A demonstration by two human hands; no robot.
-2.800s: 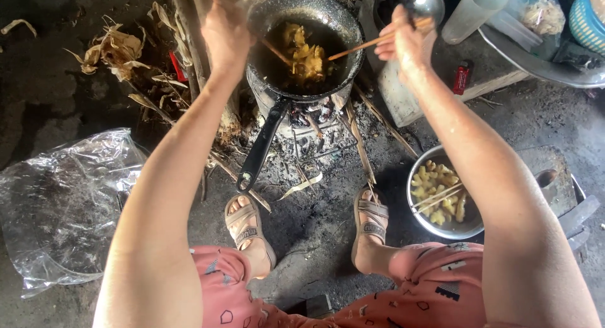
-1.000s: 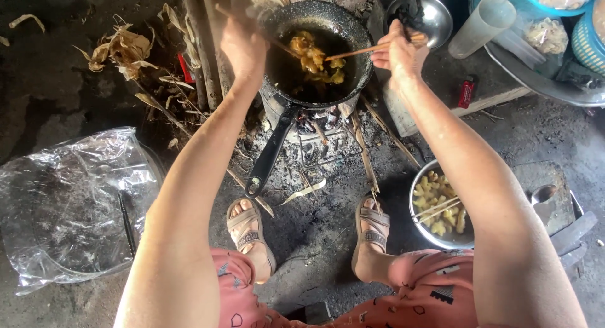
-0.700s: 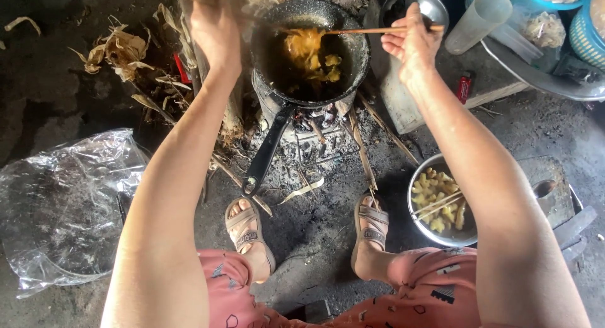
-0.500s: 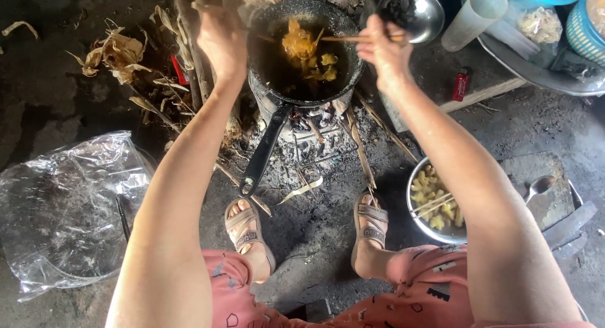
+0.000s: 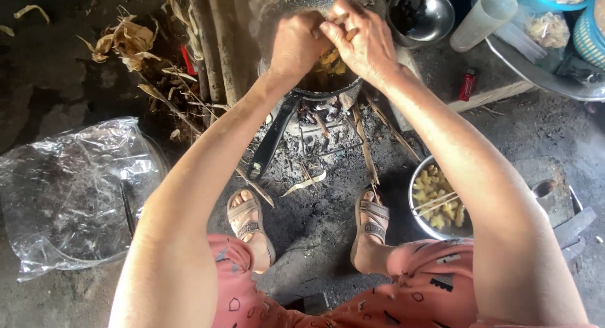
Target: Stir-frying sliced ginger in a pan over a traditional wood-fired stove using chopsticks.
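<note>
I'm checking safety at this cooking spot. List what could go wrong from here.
1. Both the left hand and right hand are close over the black pan of frying food; hot splashes could burn them.
2. Dry husks lie beside the fire; a spark might catch them.
3. The pan handle points toward the sandalled feet; a knock could tip it.

hands (image 5: pixel 328 41) drawn together over the black pan (image 5: pixel 309 82), formerly spread apart

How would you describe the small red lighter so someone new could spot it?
Start at the black pan on the fire under both hands. Look right, past the steel bowl and pale plastic cup. The lighter lies alone below that cup: small, red, upright.
</note>
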